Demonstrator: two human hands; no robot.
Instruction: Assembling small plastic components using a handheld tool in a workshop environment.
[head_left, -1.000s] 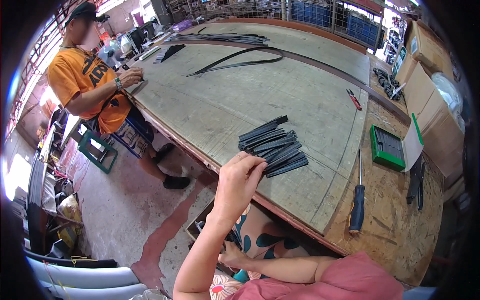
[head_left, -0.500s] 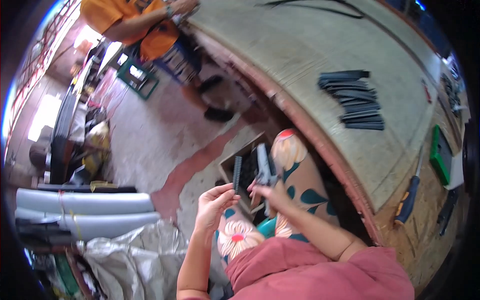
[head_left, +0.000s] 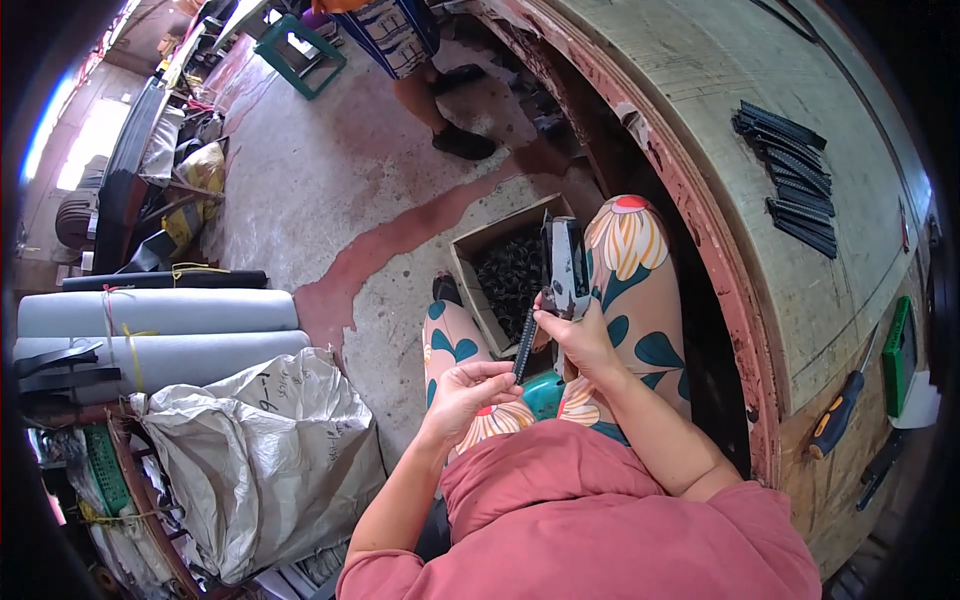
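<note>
Black strip is pinched in the left hand, right hand gripping a grey tool partly hiding an open box.

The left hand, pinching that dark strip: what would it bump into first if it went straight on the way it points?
Most likely the right hand, holding the grey tool up and right of the left hand in the picture; depth is unclear.

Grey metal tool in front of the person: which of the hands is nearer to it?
Right. The right hand grips the lower part of the grey metal tool. The left hand is apart from it, to its lower left, pinching a black strip.
</note>
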